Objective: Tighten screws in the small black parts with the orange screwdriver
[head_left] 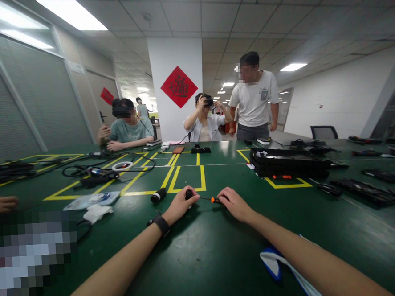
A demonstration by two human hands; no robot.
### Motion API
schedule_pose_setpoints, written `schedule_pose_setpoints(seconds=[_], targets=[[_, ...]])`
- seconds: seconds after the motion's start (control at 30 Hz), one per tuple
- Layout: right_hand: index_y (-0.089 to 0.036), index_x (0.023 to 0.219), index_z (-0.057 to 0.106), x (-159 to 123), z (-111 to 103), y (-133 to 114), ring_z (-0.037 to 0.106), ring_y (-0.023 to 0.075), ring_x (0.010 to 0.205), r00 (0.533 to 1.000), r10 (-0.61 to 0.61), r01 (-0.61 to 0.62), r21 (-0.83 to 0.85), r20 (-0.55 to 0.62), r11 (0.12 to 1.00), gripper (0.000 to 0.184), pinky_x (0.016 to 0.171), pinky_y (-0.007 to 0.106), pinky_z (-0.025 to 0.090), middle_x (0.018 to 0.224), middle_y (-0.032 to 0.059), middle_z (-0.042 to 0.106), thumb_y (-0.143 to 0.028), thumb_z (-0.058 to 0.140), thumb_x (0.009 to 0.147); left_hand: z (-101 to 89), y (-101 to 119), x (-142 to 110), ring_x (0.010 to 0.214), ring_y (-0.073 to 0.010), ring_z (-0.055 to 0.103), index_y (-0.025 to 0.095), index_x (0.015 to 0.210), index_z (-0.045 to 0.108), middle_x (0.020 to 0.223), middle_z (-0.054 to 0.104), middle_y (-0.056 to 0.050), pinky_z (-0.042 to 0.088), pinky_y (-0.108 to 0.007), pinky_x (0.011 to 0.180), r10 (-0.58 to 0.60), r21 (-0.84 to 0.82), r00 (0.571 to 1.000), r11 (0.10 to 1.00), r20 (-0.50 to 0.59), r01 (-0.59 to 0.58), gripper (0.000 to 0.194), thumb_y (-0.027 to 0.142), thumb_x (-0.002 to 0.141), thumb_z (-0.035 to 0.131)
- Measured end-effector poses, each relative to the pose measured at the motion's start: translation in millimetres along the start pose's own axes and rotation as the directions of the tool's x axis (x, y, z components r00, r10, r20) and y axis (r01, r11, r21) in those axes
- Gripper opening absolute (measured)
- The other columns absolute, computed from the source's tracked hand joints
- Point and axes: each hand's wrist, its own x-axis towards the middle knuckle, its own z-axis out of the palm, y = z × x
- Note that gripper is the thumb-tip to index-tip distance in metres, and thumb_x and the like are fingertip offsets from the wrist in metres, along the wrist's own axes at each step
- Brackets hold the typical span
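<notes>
Both my arms reach forward over a dark green table (210, 254). My left hand (181, 205), with a black band on its wrist, is closed on a small black part (188, 194). My right hand (232, 202) is closed on the orange-and-black handle of a small screwdriver (214, 200). The screwdriver's thin shaft points left toward the black part, and the two hands lie close together. A black cylinder with a white end (158, 195) lies on the table just left of my left hand.
Yellow tape lines (186, 189) mark the table. A black tray (287, 162) stands at right, cables and a white tape roll (122, 166) at left. Two seated people and one standing person are at the far side. Another person's hand (0, 204) rests at far left.
</notes>
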Motion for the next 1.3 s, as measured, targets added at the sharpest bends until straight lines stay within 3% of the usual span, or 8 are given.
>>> schedule_pose_setpoints(seconds=[0.23,0.4,0.5,0.7,0.87,1.0,1.1,1.3], targets=[[-0.017,0.078,0.053,-2.6,-3.6,-2.6,0.048,0.0144,0.079,0.997,-0.05,0.051,-0.016,0.06,0.999,0.005,0.072,0.027,0.038,0.083,0.0029,0.054,-0.022,0.052,0.077,-1.3,2.2,-1.0,0.065,-0.0119,0.05,0.018,0.08,0.053,0.073,0.056,0.001,0.04,-0.023,0.059,-0.037,-0.002,0.999,0.999,0.0,0.037,0.028,0.044,0.072,0.055],[-0.018,0.087,0.05,-4.6,-1.2,-7.3,0.049,0.0142,0.078,0.998,-0.012,0.01,0.042,0.058,0.999,0.019,0.07,0.027,0.039,0.087,0.0022,0.055,-0.022,0.059,0.071,-1.7,3.3,-1.4,0.066,-0.0123,0.051,0.017,0.081,0.052,0.073,0.057,0.001,0.04,-0.024,0.06,-0.017,0.015,1.0,1.0,0.011,0.017,0.027,0.043,0.072,0.055],[-0.018,0.092,0.051,-3.0,-0.7,-7.0,0.049,0.0146,0.081,0.999,0.003,-0.005,0.059,0.048,0.998,0.018,0.073,0.027,0.039,0.089,0.003,0.055,-0.025,0.055,0.076,-1.4,4.0,-1.5,0.066,-0.0123,0.052,0.017,0.081,0.052,0.073,0.057,0.001,0.04,-0.023,0.06,-0.013,0.014,1.0,1.0,0.01,0.013,0.027,0.043,0.072,0.055],[-0.016,0.073,0.056,0.7,-4.1,-3.5,0.048,0.0147,0.081,0.998,-0.025,0.026,-0.02,0.058,0.999,0.017,0.075,0.029,0.037,0.081,0.0034,0.054,-0.022,0.044,0.083,-1.9,3.4,-1.1,0.066,-0.0118,0.051,0.017,0.08,0.052,0.073,0.056,0.001,0.041,-0.023,0.06,-0.019,0.023,1.0,1.0,0.022,0.019,0.026,0.043,0.073,0.054],[-0.017,0.082,0.054,-2.4,-5.8,-5.8,0.048,0.0146,0.079,0.998,-0.025,0.023,0.033,0.058,0.999,0.007,0.073,0.028,0.038,0.084,0.0025,0.054,-0.021,0.052,0.077,-2.5,0.9,-0.4,0.067,-0.0119,0.051,0.017,0.08,0.052,0.073,0.056,0.001,0.04,-0.023,0.061,-0.013,0.019,1.0,1.0,0.008,0.013,0.026,0.042,0.073,0.054],[-0.018,0.088,0.052,-4.1,-4.0,-7.0,0.049,0.0142,0.079,0.997,-0.011,0.005,0.079,0.076,0.997,0.02,0.071,0.026,0.039,0.087,0.0016,0.054,-0.022,0.06,0.071,-1.7,-2.0,0.2,0.069,-0.0126,0.052,0.018,0.081,0.052,0.076,0.057,0.0,0.041,-0.024,0.064,-0.003,0.02,1.0,1.0,0.018,0.003,0.025,0.041,0.073,0.055],[-0.018,0.095,0.052,-2.4,-3.2,-6.4,0.05,0.0143,0.083,0.998,-0.004,-0.003,0.099,0.07,0.995,0.019,0.075,0.028,0.039,0.09,0.0027,0.055,-0.024,0.055,0.077,-1.1,-4.0,0.6,0.071,-0.013,0.053,0.018,0.081,0.052,0.078,0.058,0.0,0.041,-0.025,0.066,-0.001,0.015,1.0,1.0,0.017,0.001,0.025,0.041,0.073,0.055],[-0.017,0.077,0.058,-1.4,-4.2,-4.3,0.049,0.0149,0.082,0.996,-0.05,0.049,0.014,0.069,0.999,0.013,0.076,0.029,0.038,0.083,0.0033,0.055,-0.024,0.047,0.081,-1.5,-5.3,1.2,0.069,-0.0127,0.052,0.018,0.08,0.052,0.076,0.058,0.0,0.041,-0.025,0.065,-0.004,0.024,1.0,1.0,0.0,0.004,0.026,0.042,0.073,0.055]])
